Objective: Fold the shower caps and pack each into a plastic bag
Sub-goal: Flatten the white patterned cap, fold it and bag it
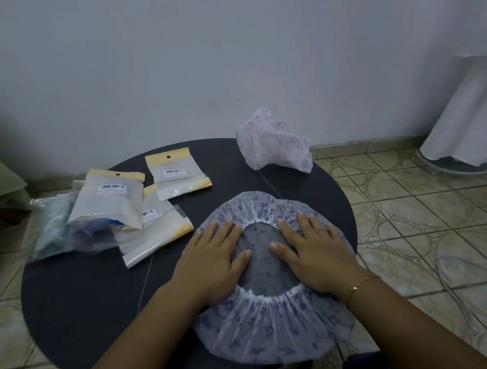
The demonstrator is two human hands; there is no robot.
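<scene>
Head view looks down on a round dark worktop (79,301) whose near edge is hidden behind the person's forearms. Both hands lie flat, fingers straight, pressing a blue-patterned shower cap (274,326) spread open-side up on the right half of the worktop; the left hand (214,263) covers its left rim, the right hand (316,251) its right rim, thumbs pointing inward over the dark opening. The cap's near edge hangs just over the worktop's rim.

A second, pink-patterned shower cap (274,146) sits crumpled at the far right edge, well apart from the hands.

On the left I count three flat plastic bags with pale yellow headers: one at the back (176,172), one propped on the heap (109,199), one lying nearest the left hand (155,233) and partly covered. Each carries a white barcode sticker, its print too small to read. Beneath them lies a clear bag (60,229) with bluish-green contents, hard to make out.

A thin gold bracelet (360,286) circles the right wrist.
</scene>
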